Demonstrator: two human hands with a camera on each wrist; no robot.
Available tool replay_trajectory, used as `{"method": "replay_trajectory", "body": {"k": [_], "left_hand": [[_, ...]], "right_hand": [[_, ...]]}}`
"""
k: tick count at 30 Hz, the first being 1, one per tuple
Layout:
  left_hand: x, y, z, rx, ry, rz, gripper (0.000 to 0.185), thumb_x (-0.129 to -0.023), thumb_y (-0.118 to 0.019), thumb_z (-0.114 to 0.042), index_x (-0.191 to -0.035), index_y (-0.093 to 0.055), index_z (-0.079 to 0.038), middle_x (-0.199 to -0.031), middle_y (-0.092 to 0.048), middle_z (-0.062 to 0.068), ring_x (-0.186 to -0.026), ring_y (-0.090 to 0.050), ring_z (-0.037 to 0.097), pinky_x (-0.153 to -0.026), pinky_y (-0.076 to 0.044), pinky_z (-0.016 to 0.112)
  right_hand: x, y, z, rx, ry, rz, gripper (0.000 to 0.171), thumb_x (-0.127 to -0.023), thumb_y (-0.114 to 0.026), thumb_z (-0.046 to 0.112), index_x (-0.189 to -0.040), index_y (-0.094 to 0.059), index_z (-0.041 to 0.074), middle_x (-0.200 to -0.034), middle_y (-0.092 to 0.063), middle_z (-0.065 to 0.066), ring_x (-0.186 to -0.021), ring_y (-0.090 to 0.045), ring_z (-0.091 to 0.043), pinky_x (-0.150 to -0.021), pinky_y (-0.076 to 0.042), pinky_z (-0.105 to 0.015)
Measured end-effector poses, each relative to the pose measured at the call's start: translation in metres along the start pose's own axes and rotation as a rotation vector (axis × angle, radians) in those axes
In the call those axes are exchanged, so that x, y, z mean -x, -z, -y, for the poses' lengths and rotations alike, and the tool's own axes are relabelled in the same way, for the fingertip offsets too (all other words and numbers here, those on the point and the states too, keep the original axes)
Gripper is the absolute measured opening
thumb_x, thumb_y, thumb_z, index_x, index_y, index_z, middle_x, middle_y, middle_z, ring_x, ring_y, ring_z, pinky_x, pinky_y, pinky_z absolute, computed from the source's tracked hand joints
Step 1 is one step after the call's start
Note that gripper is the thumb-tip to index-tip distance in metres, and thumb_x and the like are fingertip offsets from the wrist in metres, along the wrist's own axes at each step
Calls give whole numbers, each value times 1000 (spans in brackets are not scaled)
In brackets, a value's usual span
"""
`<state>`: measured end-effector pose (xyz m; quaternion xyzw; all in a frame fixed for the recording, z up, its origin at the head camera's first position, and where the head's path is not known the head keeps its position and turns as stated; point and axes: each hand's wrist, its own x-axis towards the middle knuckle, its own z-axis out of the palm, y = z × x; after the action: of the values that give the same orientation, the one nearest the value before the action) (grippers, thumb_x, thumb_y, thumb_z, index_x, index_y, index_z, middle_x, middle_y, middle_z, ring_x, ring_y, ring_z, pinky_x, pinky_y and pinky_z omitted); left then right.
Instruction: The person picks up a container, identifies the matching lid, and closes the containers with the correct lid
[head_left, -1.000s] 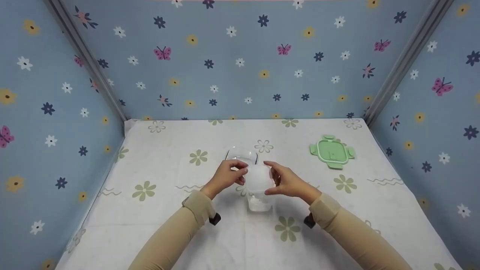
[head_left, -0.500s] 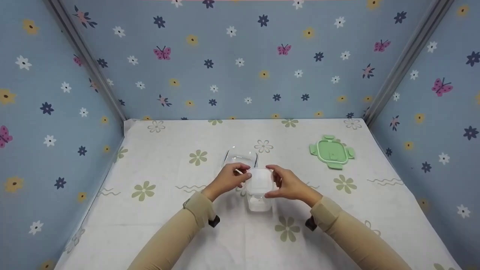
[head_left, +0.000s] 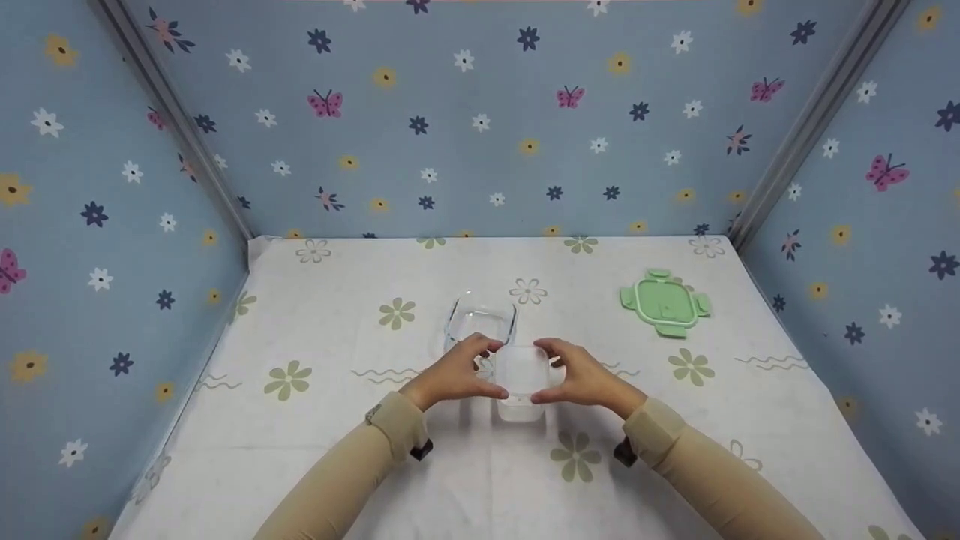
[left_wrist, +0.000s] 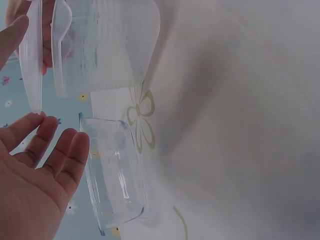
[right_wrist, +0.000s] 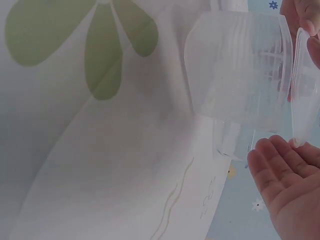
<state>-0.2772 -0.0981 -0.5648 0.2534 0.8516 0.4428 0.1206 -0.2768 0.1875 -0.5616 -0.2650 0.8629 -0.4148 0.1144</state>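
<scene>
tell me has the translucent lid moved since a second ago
Yes. The translucent lid, held between the left hand and right hand, has come down toward the plastic tub, while the green lid stayed put.

My left hand (head_left: pixel 457 373) and right hand (head_left: pixel 581 375) flank the lid (head_left: pixel 520 370) over the plastic tub (head_left: pixel 519 405) on the table (head_left: pixel 337 442). The glass dish (head_left: pixel 480 322) lies just behind, and the clip lid (head_left: pixel 664 304) lies well off to the right.

A frosted, ribbed plastic container (head_left: pixel 520 390) stands beside a glossy clear glass dish (head_left: pixel 480 319) on matt tablecloth (head_left: pixel 315 420).
</scene>
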Motion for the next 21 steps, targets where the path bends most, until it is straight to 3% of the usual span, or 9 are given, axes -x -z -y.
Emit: {"method": "replay_trajectory", "body": {"k": [7, 16, 21], "left_hand": [[2, -3, 2, -17, 7, 0, 84, -82, -95, -40, -150, -59, -5, -138, -61, 10, -133, -58, 35, -111, -54, 52], [4, -10, 9, 1, -15, 15, 88, -81, -96, -36, -150, -57, 3, -139, -61, 22, -131, -58, 40, -110, -54, 57], [6, -11, 10, 6, 2, 28, 89, -81, -96, -37, -151, -57, 2, -142, -60, 23, -133, -57, 38, -113, -53, 57]], "right_hand": [[2, -2, -3, 2, -8, 11, 94, -79, -98, 28, -152, -51, -9, -148, -63, -25, -130, -65, -44, -111, -55, -60], [5, -7, -6, -3, -13, 20, 94, -79, -98, 28, -151, -52, -10, -145, -65, -26, -127, -67, -44, -110, -55, -61], [5, -11, -8, -10, -45, 18, 94, -78, -99, 28, -151, -53, -7, -146, -65, -25, -128, -66, -43, -111, -55, -60]]}}
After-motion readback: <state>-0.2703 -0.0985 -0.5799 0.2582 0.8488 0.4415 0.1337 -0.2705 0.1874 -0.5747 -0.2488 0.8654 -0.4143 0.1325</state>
